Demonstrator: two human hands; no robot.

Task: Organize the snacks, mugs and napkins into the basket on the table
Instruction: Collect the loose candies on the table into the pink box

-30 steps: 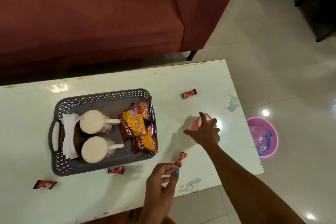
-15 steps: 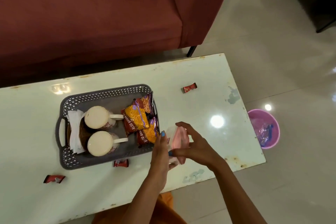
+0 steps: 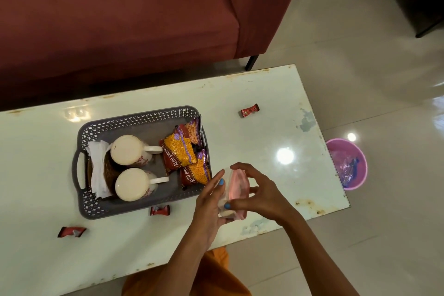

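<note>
held item: pink pouch point(image 3: 236, 181) — pinched between left hand point(image 3: 211, 202) and right hand point(image 3: 260, 193), lifted off the worktop point(image 3: 264, 142) just right of the basket point(image 3: 141, 116)
hands: both closed on the pouch, none free
basket: two mugs point(image 3: 131, 149), napkins point(image 3: 97, 170), snack packets point(image 3: 185, 151) inside
loose: three red candies — one far point(image 3: 249, 110), one touching basket front point(image 3: 159, 210), one near left point(image 3: 71, 231)
do it well: probably pass the pouch to one hand, slot it beside the packets, mind the mug handles; then gather candies
</note>
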